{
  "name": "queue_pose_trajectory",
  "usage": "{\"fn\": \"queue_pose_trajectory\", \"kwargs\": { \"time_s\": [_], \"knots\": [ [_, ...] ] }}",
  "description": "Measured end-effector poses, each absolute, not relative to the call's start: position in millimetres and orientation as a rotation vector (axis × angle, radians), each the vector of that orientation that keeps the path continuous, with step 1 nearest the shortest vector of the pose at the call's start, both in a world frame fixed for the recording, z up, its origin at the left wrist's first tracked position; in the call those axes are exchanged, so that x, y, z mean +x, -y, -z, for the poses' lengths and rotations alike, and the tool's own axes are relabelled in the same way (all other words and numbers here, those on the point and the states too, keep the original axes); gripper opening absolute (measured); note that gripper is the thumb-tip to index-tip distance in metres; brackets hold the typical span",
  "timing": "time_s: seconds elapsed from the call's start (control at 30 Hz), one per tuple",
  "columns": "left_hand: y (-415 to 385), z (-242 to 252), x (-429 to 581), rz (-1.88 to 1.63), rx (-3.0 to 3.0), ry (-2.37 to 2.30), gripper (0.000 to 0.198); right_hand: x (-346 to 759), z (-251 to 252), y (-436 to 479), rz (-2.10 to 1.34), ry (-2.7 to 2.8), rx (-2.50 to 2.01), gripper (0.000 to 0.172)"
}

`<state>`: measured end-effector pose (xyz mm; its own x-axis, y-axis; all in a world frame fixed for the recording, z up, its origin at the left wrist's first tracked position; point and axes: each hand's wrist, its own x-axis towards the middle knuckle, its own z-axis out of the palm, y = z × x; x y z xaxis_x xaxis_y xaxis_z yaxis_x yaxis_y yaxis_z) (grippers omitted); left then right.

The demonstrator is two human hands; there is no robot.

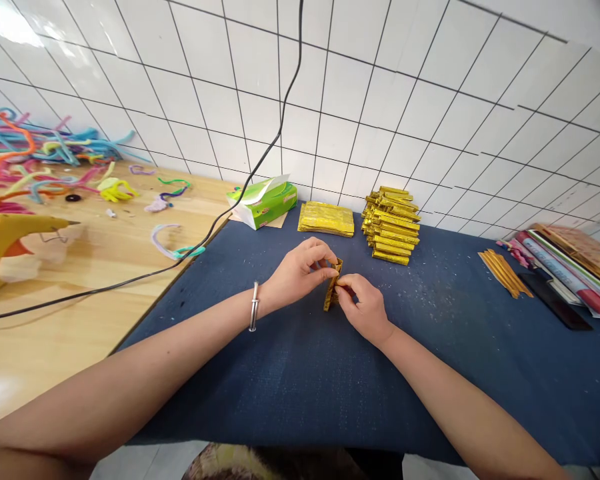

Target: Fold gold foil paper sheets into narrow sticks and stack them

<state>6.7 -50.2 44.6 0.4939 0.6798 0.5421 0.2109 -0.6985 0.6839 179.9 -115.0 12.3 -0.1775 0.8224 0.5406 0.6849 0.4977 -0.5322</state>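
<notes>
My left hand (307,267) pinches the upper end of a folded gold paper piece (330,293) between thumb and fingers. At its right side, my right hand (363,303) is closed, with thumb and forefinger pressed on the same piece. The gold piece stands upright just over the dark blue cloth (290,387); its middle is partly covered by my fingers. Behind the hands lies a flat stack of gold paper sheets (326,219). To the right of that stack is a pile of narrow folded gold strips (391,227).
A green tissue box (267,203) stands by the tiled wall. A black cable (180,261) crosses the wooden table (130,267). Further left are a yellow glue gun (15,240) and colourful pipe cleaners (35,150). Thin brown strips (505,272), a black flat object (555,300) and stacked books (575,267) lie right.
</notes>
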Motion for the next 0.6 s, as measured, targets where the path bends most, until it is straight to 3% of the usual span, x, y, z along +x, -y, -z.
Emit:
{"fn": "queue_pose_trajectory", "kwargs": {
  "time_s": [0.6],
  "knots": [
    [53, -62, 4, -1.066, 2.29, -0.639, 0.003, 180, -11, 116, -0.251, 1.884, -1.272, 0.012]
  ]
}}
